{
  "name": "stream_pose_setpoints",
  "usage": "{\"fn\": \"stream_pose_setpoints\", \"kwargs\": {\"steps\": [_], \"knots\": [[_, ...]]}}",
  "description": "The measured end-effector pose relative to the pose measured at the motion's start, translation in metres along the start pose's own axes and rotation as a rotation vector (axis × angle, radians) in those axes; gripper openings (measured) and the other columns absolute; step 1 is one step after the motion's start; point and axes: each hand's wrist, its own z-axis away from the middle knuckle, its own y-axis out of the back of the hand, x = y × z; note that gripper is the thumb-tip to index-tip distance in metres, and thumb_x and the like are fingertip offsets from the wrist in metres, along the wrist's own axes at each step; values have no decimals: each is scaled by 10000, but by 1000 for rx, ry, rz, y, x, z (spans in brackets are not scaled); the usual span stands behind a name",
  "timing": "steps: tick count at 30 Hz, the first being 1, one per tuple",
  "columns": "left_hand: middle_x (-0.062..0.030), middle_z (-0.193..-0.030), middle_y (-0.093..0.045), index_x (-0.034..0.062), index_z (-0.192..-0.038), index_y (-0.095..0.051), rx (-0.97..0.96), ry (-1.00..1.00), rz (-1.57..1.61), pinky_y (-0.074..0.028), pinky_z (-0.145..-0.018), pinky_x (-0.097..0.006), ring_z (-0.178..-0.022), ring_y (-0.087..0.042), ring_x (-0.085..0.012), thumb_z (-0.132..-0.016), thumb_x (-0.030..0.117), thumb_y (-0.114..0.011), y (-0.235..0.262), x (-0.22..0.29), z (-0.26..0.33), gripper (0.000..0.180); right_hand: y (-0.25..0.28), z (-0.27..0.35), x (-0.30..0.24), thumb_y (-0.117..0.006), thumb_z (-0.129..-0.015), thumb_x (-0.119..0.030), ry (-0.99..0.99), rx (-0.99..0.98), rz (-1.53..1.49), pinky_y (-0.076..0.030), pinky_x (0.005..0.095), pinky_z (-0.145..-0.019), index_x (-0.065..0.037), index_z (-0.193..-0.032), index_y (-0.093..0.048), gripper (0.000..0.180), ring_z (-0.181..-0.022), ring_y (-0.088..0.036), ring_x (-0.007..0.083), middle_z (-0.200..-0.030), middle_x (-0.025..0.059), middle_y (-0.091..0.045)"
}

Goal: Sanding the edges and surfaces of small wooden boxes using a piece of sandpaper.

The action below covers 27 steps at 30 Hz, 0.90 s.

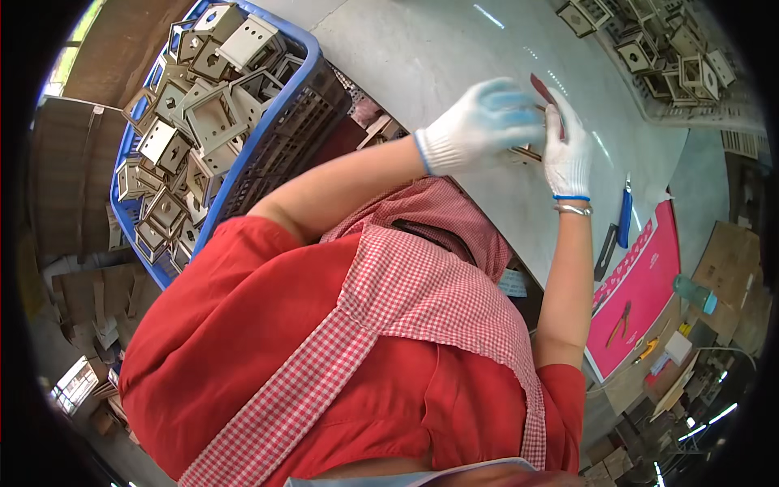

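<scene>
Both hands wear white knit gloves and meet over a pale grey worktable (pixel 422 61). My left hand (pixel 487 122), its glove blue on the fingers and slightly blurred, has its fingers closed toward the right hand. My right hand (pixel 566 146) grips a thin dark red tool (pixel 541 88) whose flat end sticks up past the fingers; its kind is not clear. Between the hands, a sliver of a small pale piece with brown edges (pixel 527 153) shows; the gloves hide the rest of it.
A blue plastic crate (pixel 312 53) at the left is heaped with small pale house-shaped frames (pixel 215 122). More such frames (pixel 682 61) fill a light basket (pixel 690 114) at the far right. A blue utility knife (pixel 625 215) and pliers (pixel 619 325) on a pink sheet (pixel 641 280) lie right.
</scene>
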Motion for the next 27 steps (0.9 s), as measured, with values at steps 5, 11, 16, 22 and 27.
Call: {"fn": "stream_pose_setpoints", "kwargs": {"steps": [5, 11, 16, 22, 27], "knots": [[-157, -1169, -685, 55, -1290, -625, 156, 700, 300, -465, -1081, -434, -1065, -648, -357, -637, 360, -887, -18, 23, 28, 767, -1, 13, -14, -600, -1011, -172, 23, 17, 54, -558, 388, -915, -81, -1359, -642, 362, -1066, -705, 333, -1256, 155, -711], [-116, -1048, -722, 25, -1318, -592, -41, 564, 134, -524, -934, -429, -996, -669, -297, -663, 482, -862, -44, 2, 19, 843, -17, 68, -87, -671, -798, -76, 509, -57, 520, -485, 454, -1081, -90, -1431, -588, 639, -1291, -604, 312, -1561, 156, -499], [-109, -1093, -742, 34, -1310, -648, -275, 670, 352, -543, -906, -406, -997, -684, -296, -780, 536, -795, 1, -14, -7, 744, 18, 88, -106, -666, -901, -22, 483, 97, -84, -502, 373, -1053, -36, -1369, -639, 470, -1245, -647, 283, -1389, 117, -664], [-106, -1219, -742, 53, -1264, -710, -759, 656, 531, -564, -903, -370, -1003, -702, -312, -862, 614, -695, 26, -51, -54, 690, 51, 86, -44, -660, -1011, -159, -284, 282, -97, -562, 323, -767, 9, -1302, -666, 336, -981, -727, 246, -1157, 124, -750], [-148, -1327, -696, 59, -1354, -660, -441, 764, 526, -569, -919, -370, -1020, -706, -333, -857, 580, -728, 5, -54, -6, 723, 51, 81, 10, -638, -1003, -99, -171, 237, 101, -567, 335, -774, -8, -1352, -635, 360, -1051, -711, 275, -1226, 152, -721]]}}
